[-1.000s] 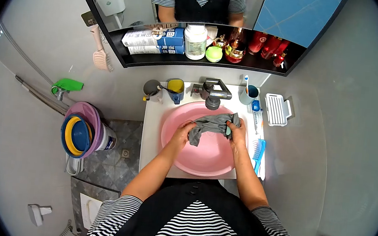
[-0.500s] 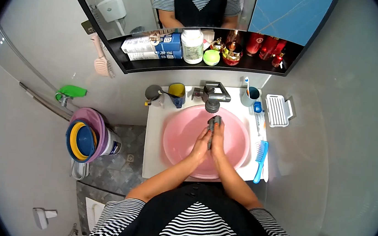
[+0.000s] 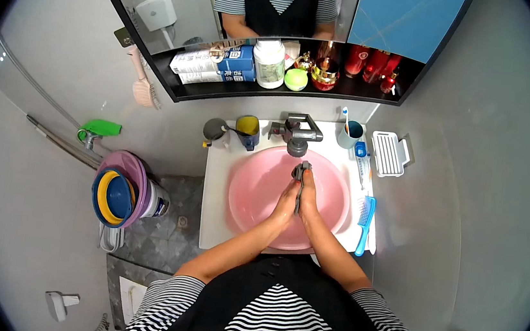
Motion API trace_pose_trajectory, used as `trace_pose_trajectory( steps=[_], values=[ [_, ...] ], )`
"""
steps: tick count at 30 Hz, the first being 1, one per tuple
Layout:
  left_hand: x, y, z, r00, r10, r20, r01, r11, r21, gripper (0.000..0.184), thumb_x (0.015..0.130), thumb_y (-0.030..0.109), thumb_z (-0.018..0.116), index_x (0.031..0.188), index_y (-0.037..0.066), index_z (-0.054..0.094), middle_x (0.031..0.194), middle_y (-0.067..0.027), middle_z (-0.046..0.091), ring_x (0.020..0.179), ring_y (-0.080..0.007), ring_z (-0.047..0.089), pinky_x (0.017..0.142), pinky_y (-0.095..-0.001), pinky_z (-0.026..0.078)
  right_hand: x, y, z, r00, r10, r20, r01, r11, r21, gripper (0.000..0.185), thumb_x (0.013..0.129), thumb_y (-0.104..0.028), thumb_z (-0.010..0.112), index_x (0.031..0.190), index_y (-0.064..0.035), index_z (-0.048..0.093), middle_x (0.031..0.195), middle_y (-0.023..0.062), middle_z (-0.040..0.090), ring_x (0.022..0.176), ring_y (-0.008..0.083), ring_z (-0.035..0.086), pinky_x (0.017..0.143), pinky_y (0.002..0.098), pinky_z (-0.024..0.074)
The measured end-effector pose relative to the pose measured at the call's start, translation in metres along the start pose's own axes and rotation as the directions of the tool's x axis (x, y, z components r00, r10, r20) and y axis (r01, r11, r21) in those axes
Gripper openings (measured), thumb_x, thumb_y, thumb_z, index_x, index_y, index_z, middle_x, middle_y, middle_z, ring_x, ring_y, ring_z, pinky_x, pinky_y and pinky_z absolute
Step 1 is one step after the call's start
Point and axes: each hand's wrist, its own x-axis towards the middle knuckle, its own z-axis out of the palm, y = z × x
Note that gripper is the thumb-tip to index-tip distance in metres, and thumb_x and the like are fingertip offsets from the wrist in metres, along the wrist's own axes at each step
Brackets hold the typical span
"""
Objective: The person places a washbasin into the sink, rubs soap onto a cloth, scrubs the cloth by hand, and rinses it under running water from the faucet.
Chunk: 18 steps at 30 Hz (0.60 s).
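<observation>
A grey cloth (image 3: 302, 170) is pressed between my two palms over the pink basin (image 3: 250, 186). My left hand (image 3: 288, 200) lies against its left side, and my right hand (image 3: 308, 196) against its right side. Both hands are closed on the bunched cloth, which sticks out a little past the fingertips. Just beyond them, the dark grey faucet (image 3: 297, 144) reaches over the basin's far rim. The basin sits on the white sink counter (image 3: 212, 224).
Two cups, one of them yellow inside (image 3: 248, 125), stand at the counter's back left. A toothbrush cup (image 3: 349, 135) and a blue comb (image 3: 365, 226) are on the right. Stacked basins (image 3: 114, 198) stand left. A mirror shelf (image 3: 221, 92) with bottles hangs above.
The cloth was spread between my separated hands; it is now bunched between palms brought together. Since half a second ago the hands have shifted only slightly. The view has tilted a little.
</observation>
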Motion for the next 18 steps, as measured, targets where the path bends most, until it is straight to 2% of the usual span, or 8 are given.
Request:
trace_pose_trajectory(
  steps=[3,5,7,11,13,15,17,18],
  values=[
    [0.014,0.01,0.001,0.998,-0.045,-0.054,0.037,0.988,-0.152,0.048,0.091,0.038,0.034,0.128,0.008,0.037,0.123,-0.0072,0.045,0.111,-0.0184,0.043,0.094,-0.0303,0.032,-0.006,0.019,0.008,0.998,-0.06,-0.007,0.06,0.998,0.032,0.044,0.093,-0.029,0.031,0.129,-0.0024,0.034,0.122,0.011,0.043,0.112,0.0202,0.04,0.095,0.0296,0.0304],
    [0.02,0.02,-0.012,0.986,-0.164,-0.034,0.154,0.969,-0.191,0.037,0.09,0.04,0.037,0.106,0.01,0.052,0.1,-0.0057,0.054,0.09,-0.0164,0.052,0.078,-0.0314,0.045,-0.024,0.012,0.022,0.998,-0.068,-0.013,0.068,0.997,-0.039,0.048,0.093,-0.029,0.031,0.131,-0.0002,0.03,0.128,0.0134,0.038,0.117,0.021,0.036,0.099,0.0286,0.0251],
    [0.014,0.016,-0.011,0.984,-0.172,-0.057,0.147,0.943,-0.3,0.034,0.091,0.036,0.035,0.103,0.01,0.053,0.095,-0.0049,0.056,0.086,-0.016,0.053,0.078,-0.032,0.045,-0.017,0.015,0.017,0.991,-0.133,-0.002,0.127,0.949,-0.289,0.044,0.092,-0.033,0.035,0.125,-0.0043,0.041,0.121,0.011,0.045,0.11,0.0187,0.042,0.095,0.0293,0.0309],
    [0.015,-0.018,-0.031,0.977,-0.214,-0.01,0.201,0.931,-0.305,0.033,0.091,0.031,0.033,0.1,0.007,0.054,0.093,-0.0057,0.058,0.086,-0.0174,0.055,0.079,-0.0327,0.046,0.026,0.021,-0.018,0.997,0.051,0.051,-0.037,0.967,-0.253,0.04,0.093,-0.025,0.034,0.123,0.0009,0.04,0.106,0.0101,0.053,0.097,0.0174,0.05,0.084,0.0275,0.0395],
    [0.017,-0.023,-0.037,0.976,-0.216,0.027,0.19,0.784,-0.591,0.032,0.091,0.024,0.03,0.1,0.006,0.054,0.095,-0.0078,0.059,0.087,-0.0195,0.057,0.08,-0.034,0.046,0.028,0.013,-0.017,0.977,0.192,0.092,-0.189,0.981,-0.037,0.034,0.092,-0.024,0.035,0.114,-0.0007,0.047,0.091,0.0069,0.056,0.082,0.0164,0.055,0.073,0.0275,0.0443],
    [0.018,-0.022,-0.042,0.982,-0.179,0.053,0.171,0.749,-0.64,0.034,0.089,0.022,0.027,0.101,0.005,0.055,0.099,-0.0092,0.058,0.09,-0.0225,0.056,0.08,-0.0377,0.046,0.028,0.001,-0.017,0.974,0.219,0.057,-0.223,0.972,0.074,0.03,0.092,-0.023,0.034,0.108,-0.0033,0.05,0.088,0.008,0.057,0.077,0.019,0.056,0.073,0.0307,0.0463],
    [0.01,-0.008,-0.039,0.991,-0.11,0.073,0.13,0.701,-0.701,0.035,0.088,0.02,0.029,0.105,0.002,0.054,0.104,-0.012,0.058,0.098,-0.0252,0.055,0.087,-0.0367,0.044,0.032,-0.008,-0.024,0.925,0.379,-0.03,-0.332,0.842,0.426,0.031,0.092,-0.025,0.033,0.1,-0.0033,0.053,0.088,0.0111,0.059,0.078,0.0239,0.057,0.075,0.0387,0.0467],
    [0.01,-0.006,-0.038,0.994,-0.089,0.067,0.11,0.686,-0.719,0.037,0.088,0.02,0.028,0.106,0.002,0.054,0.105,-0.0133,0.057,0.1,-0.0279,0.053,0.088,-0.04,0.043,0.033,-0.009,-0.027,0.922,0.384,-0.043,-0.328,0.838,0.435,0.031,0.091,-0.025,0.033,0.097,-0.0028,0.054,0.088,0.012,0.059,0.079,0.0254,0.056,0.076,0.0398,0.0463]
  ],
)
